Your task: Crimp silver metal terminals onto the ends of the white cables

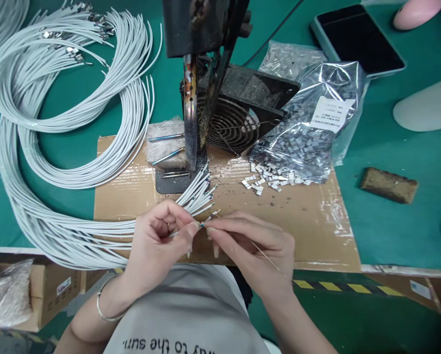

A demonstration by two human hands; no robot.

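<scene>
My left hand (pixel 159 241) is closed around a bundle of thin white cables (pixel 76 231), pinching one cable's stripped tip between thumb and forefinger. My right hand (pixel 250 246) pinches that same tip from the right, and a thin wire (pixel 268 259) runs back across this hand. The bundle's free ends (pixel 200 189) fan out just above my hands. Both hands hover over a taped cardboard sheet (pixel 309 216) at the table's near edge.
A black stand with a soldering iron (pixel 191 98) rises behind my hands, with a fan (pixel 235 123) beside it. A clear bag (pixel 309 132) spills small metal parts (pixel 265 179) onto the cardboard. Coiled white cables (pixel 58 73) lie left. A phone (pixel 357 37) and brown block (pixel 388 184) lie right.
</scene>
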